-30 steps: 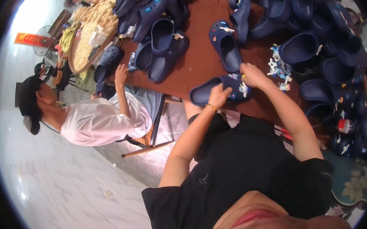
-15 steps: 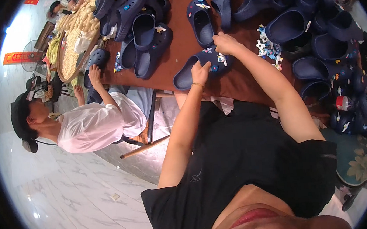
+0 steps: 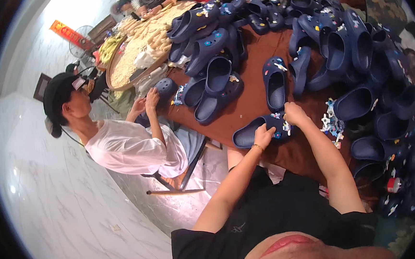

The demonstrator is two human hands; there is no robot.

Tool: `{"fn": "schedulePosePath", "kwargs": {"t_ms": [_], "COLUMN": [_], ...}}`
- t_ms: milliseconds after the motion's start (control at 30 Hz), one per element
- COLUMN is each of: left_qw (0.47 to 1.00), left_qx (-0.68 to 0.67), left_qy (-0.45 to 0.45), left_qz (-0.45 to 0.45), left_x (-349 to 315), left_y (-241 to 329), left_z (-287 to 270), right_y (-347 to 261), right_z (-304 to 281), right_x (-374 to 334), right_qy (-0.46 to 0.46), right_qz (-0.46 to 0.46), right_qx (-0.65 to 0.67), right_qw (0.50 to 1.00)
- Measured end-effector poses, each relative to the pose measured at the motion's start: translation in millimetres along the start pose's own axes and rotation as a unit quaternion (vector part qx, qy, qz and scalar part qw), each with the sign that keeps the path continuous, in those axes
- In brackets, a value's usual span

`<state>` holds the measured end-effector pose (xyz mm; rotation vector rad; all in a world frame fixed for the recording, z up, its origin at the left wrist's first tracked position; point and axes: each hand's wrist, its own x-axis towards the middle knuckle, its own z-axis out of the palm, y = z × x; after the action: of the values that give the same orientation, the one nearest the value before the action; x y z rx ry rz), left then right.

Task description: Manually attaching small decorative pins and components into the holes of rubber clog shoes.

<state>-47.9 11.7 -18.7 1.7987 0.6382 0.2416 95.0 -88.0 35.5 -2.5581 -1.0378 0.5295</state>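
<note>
A dark blue clog lies sideways near the table's front edge, its opening to the left and its toe to the right. My left hand is closed on its upper part, thumb and fingers gripping the strap area. Colourful charms, one of them a white figure, dot the toe. At the far side of that toe, my right hand has its fingers pinched together; what is between them is hidden. Just beyond stands another charmed clog. A heap of small white and blue charms sits right of my right hand.
Piles of blue clogs cover the brown tabletop at left and right. A co-worker in a white shirt sits at left, holding a clog. Behind is a round tray of pale pieces. A bottle lies right.
My view has tilted up, so the table sits lower in the picture and more of its far side shows. Both hands stay at the same clog with little visible movement.
</note>
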Motion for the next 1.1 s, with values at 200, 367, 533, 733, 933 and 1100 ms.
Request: {"fn": "schedulePosePath", "kwargs": {"t_ms": [200, 367, 533, 733, 933, 1100], "left_qw": [0.986, 0.999, 0.991, 0.999, 0.999, 0.999], "left_qx": [0.132, 0.024, 0.056, 0.041, 0.031, 0.017], "left_qy": [0.054, 0.017, 0.047, 0.010, 0.018, 0.030], "left_qz": [0.085, 0.024, 0.108, 0.008, 0.007, 0.006], "left_x": [24, 23, 22, 13, 4, 9], "left_y": [-11, 28, 3, 3, 18, 16], "left_z": [0, -4, -7, 3, -2, 1], "right_y": [8, 2, 2, 3, -3, -14], "right_z": [13, 0, 18, 8, 21, 47], "right_x": [21, 13, 14, 0, -6, -27], "right_qy": [0.067, 0.104, 0.189, 0.093, 0.175, 0.261], "right_qz": [-0.006, 0.019, -0.041, 0.001, 0.021, -0.072], "right_qx": [-0.013, -0.007, -0.012, -0.007, 0.009, 0.022], "right_qw": [0.998, 0.994, 0.981, 0.996, 0.984, 0.963]}}
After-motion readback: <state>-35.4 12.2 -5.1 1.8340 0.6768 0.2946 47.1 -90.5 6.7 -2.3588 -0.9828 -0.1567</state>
